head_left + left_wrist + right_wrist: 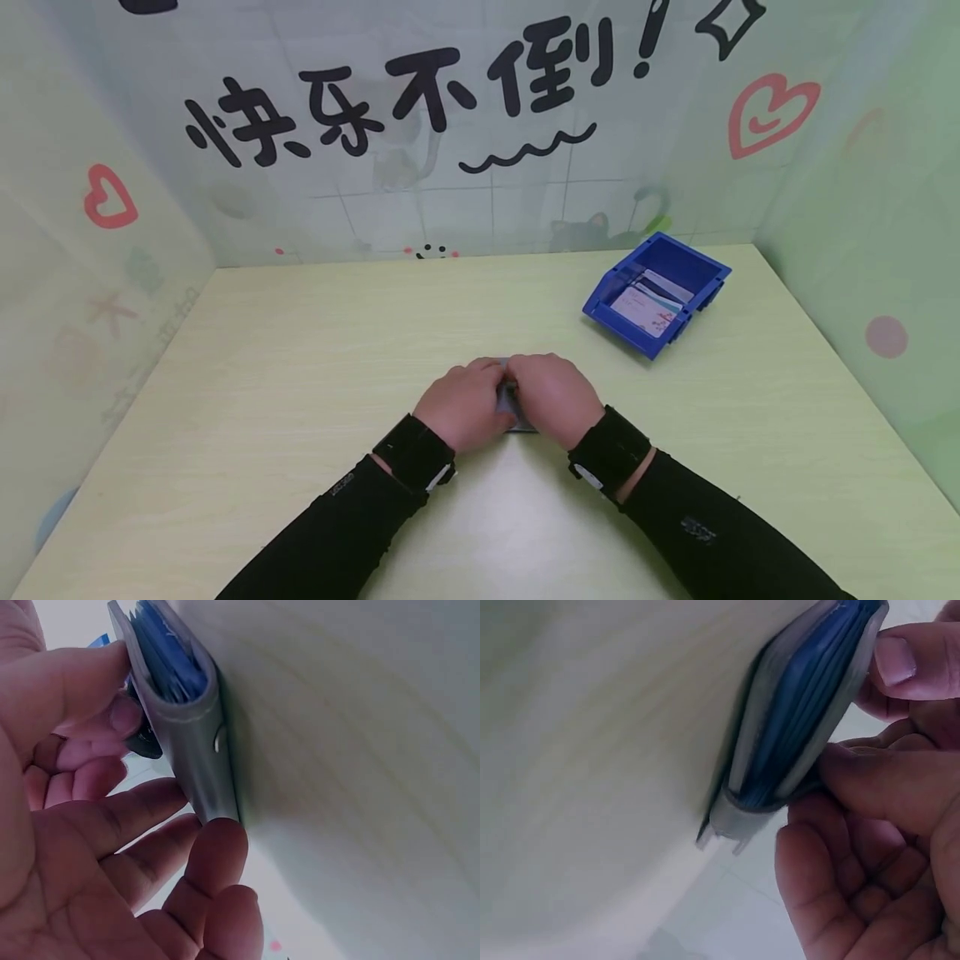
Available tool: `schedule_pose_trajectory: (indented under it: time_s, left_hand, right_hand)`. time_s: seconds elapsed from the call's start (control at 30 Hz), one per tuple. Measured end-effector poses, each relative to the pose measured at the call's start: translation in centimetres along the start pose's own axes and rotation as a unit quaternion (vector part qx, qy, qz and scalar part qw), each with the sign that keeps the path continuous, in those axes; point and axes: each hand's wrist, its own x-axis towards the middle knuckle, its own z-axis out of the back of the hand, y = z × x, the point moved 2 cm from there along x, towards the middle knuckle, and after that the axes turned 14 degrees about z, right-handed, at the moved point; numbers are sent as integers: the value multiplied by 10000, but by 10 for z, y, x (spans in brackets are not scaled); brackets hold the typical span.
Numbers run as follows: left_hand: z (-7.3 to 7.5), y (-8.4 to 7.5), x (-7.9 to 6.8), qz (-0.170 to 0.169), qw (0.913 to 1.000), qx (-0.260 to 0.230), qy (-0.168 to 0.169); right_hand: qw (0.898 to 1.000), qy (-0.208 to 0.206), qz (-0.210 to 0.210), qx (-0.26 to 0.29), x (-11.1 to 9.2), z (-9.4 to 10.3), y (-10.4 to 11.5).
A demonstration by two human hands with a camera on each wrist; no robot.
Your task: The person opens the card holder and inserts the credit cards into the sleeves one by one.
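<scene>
A grey card holder with blue inner sleeves lies on the table between my two hands, largely covered by them in the head view. My left hand holds it, thumb over the upper cover and fingers along the rounded spine. On the other side, my right hand has its fingers curled and its thumb against the cover edge. A small dark piece on the holder's upper side is pinched there, partly hidden by the fingers. Both hands nearly meet over the holder.
A blue plastic bin sits at the back right, with printed cards inside. Printed sheets wall the pale wooden table at the back and both sides. Black bands circle both wrists.
</scene>
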Motion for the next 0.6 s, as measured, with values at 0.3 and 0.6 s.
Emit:
schedule_pose_trajectory:
  time_s: [0.3, 0.6]
  left_hand:
    - [-1, 1, 2, -20, 10000, -10, -78]
    - [-2, 1, 4, -224, 9996, 80, -135]
  right_hand:
    - [9904, 100, 926, -1019, -7, 4, 14]
    - [9756, -211, 1239, -1798, -11, 1, 23]
